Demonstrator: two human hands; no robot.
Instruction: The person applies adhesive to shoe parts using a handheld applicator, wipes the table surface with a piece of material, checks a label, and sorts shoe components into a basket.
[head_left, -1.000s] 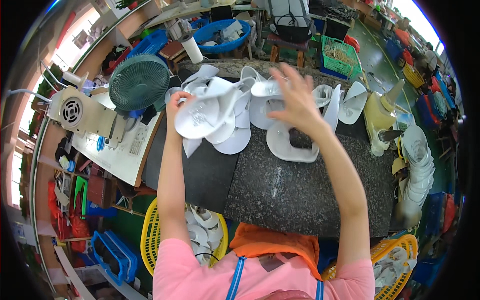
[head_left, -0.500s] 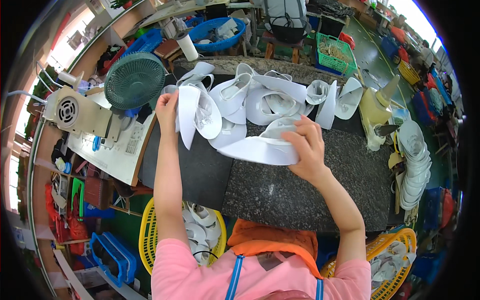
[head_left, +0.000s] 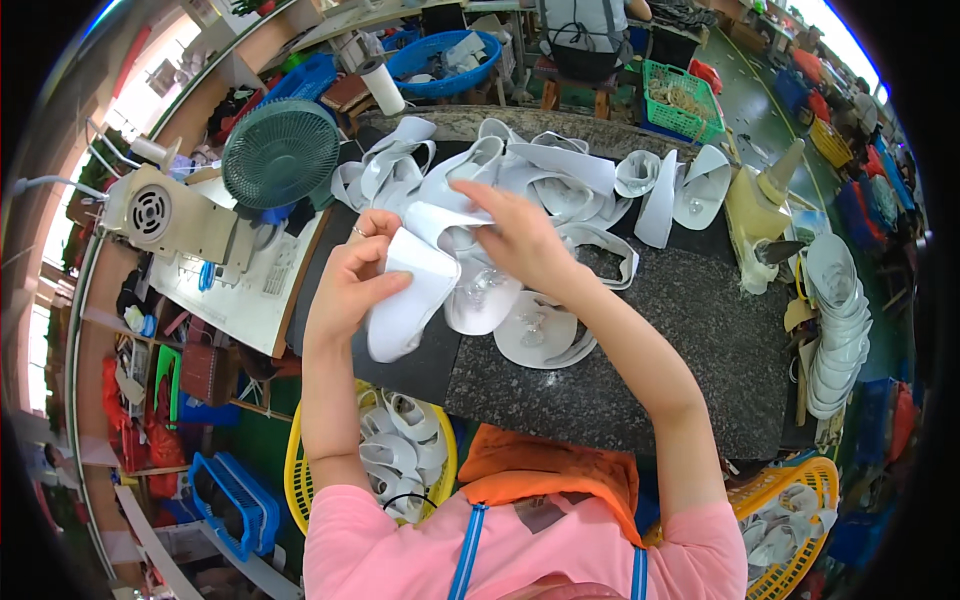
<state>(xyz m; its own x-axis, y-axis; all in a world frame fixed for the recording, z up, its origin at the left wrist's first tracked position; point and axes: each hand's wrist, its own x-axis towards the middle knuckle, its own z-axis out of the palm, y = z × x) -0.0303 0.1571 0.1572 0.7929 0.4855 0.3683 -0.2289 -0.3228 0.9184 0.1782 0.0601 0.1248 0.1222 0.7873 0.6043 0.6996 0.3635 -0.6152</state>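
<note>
My left hand (head_left: pixel 355 280) is closed on a white shoe upper (head_left: pixel 415 285), thumb on its near face, raised over the left part of the dark table. My right hand (head_left: pixel 520 240) is at the far end of the same upper, its thumb and fingers apart around the edge; whether they touch it I cannot tell. Below the right forearm, another white upper (head_left: pixel 528 332) rests on the table, with a glossy, crumpled clear patch inside. Further white uppers (head_left: pixel 560 180) lie heaped beyond my hands, some partly hidden by them.
A pale bottle-like dispenser (head_left: pixel 755 220) and a stack of nested white pieces (head_left: pixel 838 330) stand at the right. On the left are a sewing machine (head_left: pixel 165 215) and a green basket (head_left: pixel 280 155). Yellow baskets (head_left: pixel 298 470) of white pieces sit below the table's near edge.
My right hand has let go of a white upper, which now lies on the table, and moved left and away from me. My left hand has brought its upper nearer and to the right.
</note>
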